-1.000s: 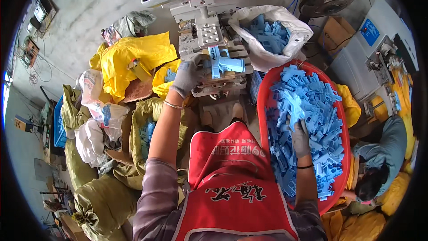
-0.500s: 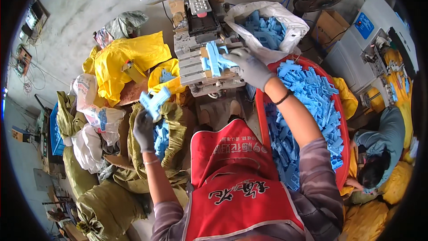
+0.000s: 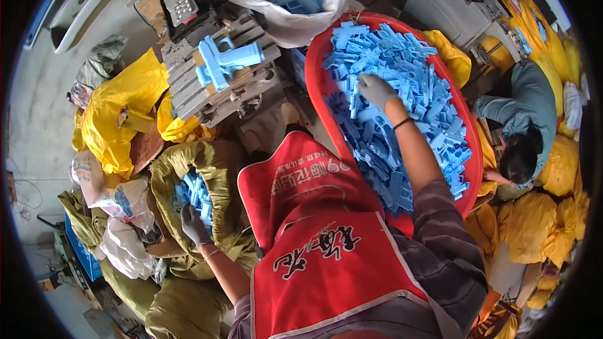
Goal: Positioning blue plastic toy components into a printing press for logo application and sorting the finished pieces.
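My right hand [image 3: 375,90], in a grey glove, reaches into the red tub [image 3: 318,110] and rests on the heap of blue plastic parts [image 3: 402,88], fingers curled over them. Whether it grips one I cannot tell. My left hand [image 3: 193,225], also gloved, is at the mouth of an olive sack [image 3: 217,163] holding blue parts [image 3: 196,191], touching its inner edge. A blue plastic piece [image 3: 227,63] lies on the slatted fixture [image 3: 217,85] of the machine ahead of me.
A white bag [image 3: 295,19] of blue parts stands behind the tub. Yellow sacks [image 3: 119,110] lie at the left and more at the right. Another person [image 3: 524,125] crouches beside the tub on the right. I wear a red apron [image 3: 320,245].
My right hand left the blue piece on the fixture and moved right into the red tub. My left hand lowered its blue parts into the olive sack.
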